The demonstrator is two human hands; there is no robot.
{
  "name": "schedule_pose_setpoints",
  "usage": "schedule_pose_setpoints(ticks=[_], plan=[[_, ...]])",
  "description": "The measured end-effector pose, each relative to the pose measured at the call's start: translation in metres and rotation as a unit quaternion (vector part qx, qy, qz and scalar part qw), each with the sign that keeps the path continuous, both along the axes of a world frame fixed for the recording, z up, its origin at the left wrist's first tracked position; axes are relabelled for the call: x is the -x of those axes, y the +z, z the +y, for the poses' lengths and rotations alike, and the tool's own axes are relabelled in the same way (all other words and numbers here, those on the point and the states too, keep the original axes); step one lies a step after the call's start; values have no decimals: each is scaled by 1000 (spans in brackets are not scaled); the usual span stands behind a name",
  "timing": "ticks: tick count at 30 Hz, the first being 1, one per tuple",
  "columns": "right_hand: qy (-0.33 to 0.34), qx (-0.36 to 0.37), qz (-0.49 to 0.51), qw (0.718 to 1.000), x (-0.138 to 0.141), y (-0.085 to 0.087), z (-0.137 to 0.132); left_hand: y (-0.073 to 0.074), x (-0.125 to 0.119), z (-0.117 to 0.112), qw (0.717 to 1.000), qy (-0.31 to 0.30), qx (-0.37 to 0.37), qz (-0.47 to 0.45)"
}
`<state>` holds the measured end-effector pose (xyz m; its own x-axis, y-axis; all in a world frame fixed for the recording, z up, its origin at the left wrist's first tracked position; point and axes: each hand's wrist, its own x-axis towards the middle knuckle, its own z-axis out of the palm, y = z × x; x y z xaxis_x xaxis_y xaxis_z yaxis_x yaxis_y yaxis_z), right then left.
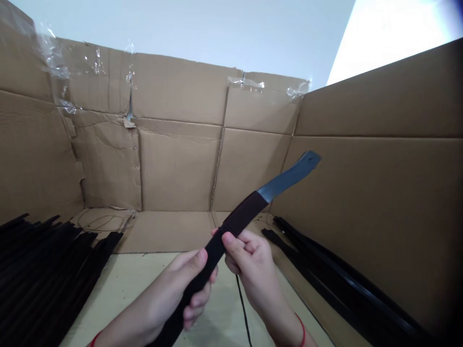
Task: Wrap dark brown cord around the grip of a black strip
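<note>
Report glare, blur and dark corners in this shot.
Head view: the bright patch at upper right is blown out white; tape on the cardboard wall glints; the lower right corner darkens; the strip is sharp, without motion blur.

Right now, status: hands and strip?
Left hand shut on strip, low. Right hand pinches it higher. Metal end bare. Left pile, right pile untouched.

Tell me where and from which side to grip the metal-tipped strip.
Grip the strip on its dark covered length, from the near end, as the left hand and right hand do; the bare metal end looks thin-edged and points away.
</note>
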<state>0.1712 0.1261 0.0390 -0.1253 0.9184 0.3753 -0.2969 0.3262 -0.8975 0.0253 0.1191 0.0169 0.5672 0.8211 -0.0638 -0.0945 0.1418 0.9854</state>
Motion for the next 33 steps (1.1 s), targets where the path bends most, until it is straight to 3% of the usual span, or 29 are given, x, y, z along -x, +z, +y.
schedule_pose_setpoints(ticks=[2, 3, 4, 5, 7, 8, 10, 12, 13, 14, 15, 17, 18, 19, 21, 22, 23, 25, 28, 29, 31, 33], plan=[[-55, -16, -6, 998, 0, 1, -3, 1, 1, 2, 995, 62, -73, 1], [-69, -14, -6, 998, 1, 1, -3, 3, 3, 0, 986, 122, -109, 15], [-64, -7, -5, 998, 1, 1, -4, 6, 5, -2, 982, 156, -106, 23], [-40, 4, -8, 999, 1, 1, -4, 10, 8, -7, 992, 113, -47, 19], [28, 25, -7, 999, 2, 0, -2, 15, 10, -16, 991, -46, 115, -54], [49, 28, -3, 998, 2, 0, -2, 16, 9, -19, 981, -83, 150, -88], [31, 20, -1, 999, 2, -1, 0, 13, 5, -20, 985, -94, 129, -69], [-21, 12, -9, 1000, 1, -1, 1, 6, 0, -15, 999, 24, -12, -23], [-24, 15, -12, 1000, 1, -1, 1, 3, 0, -11, 992, 101, -77, 2], [-6, 25, -13, 1000, 1, 0, 0, 1, 1, -7, 986, 128, -110, 14], [28, 40, -9, 999, 0, 0, -2, 0, 4, -4, 989, 107, -105, 19], [98, 59, 1, 993, 0, 2, -6, 1, 12, 0, 997, -69, 36, 1], [107, 56, -2, 993, 1, 2, -9, 2, 15, 1, 985, -151, 88, -5], [93, 43, -8, 995, 2, 1, -11, 4, 16, 0, 985, -154, 75, -9], [27, 11, -14, 999, 6, -1, -12, 5, 14, -2, 998, -21, -47, 21], [0, 4, -12, 1000, 7, -2, -12, 6, 12, -3, 991, 62, -108, 41], [-7, 8, -8, 1000, 8, -3, -11, 6, 9, -5, 983, 104, -142, 58], [37, 39, 5, 999, 8, -5, -8, 6, 5, -8, 987, 86, -117, 67], [75, 55, 25, 995, 6, -6, -1, 7, 4, -10, 999, -32, 23, 11], [51, 46, 30, 997, 6, -7, 1, 7, 5, -9, 1000, -27, 15, 4], [-12, 22, 33, 999, 7, -8, 5, 6, 4, -7, 993, 87, -80, 20], [-19, 17, 24, 999, 8, -8, 6, 4, 3, -5, 983, 141, -117, 33]])
